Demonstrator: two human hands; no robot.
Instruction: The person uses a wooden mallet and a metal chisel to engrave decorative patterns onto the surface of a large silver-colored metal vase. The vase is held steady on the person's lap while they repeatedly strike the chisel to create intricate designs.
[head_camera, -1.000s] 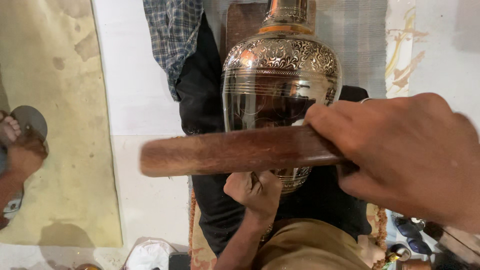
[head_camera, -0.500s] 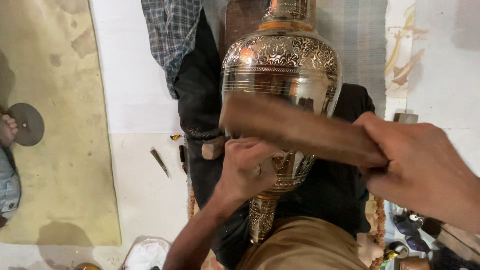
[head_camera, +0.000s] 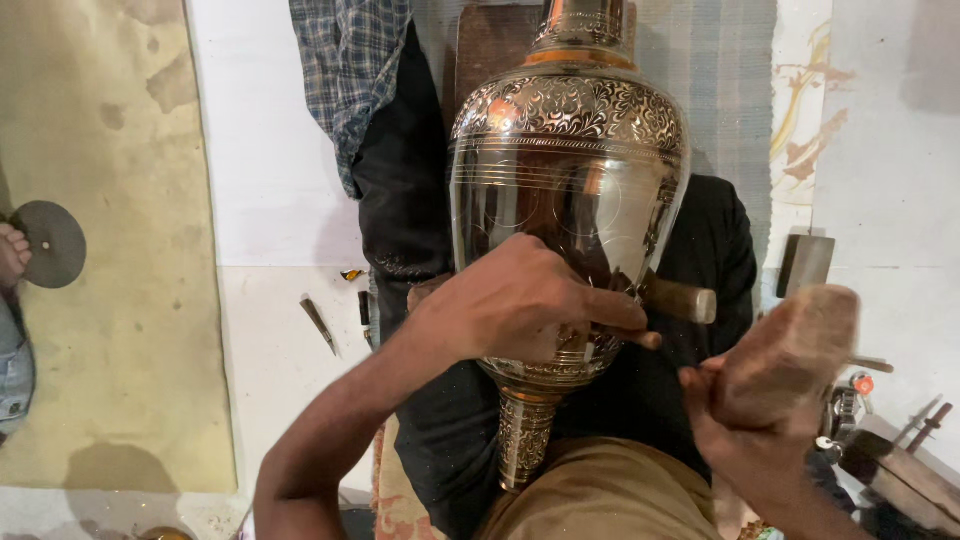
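The left hand (head_camera: 520, 300) pinches a thin chisel (head_camera: 640, 338) against the large engraved metal vase (head_camera: 570, 190) lying across the lap. The right hand (head_camera: 750, 420) clamps a wooden mallet (head_camera: 790, 350) beside it. The vase is probably heavy, rigid and slippery.

Even, fairly dim indoor light; soft glare streaks the vase (head_camera: 570, 190) belly. The wooden mallet (head_camera: 790, 355) at four o'clock blurs.
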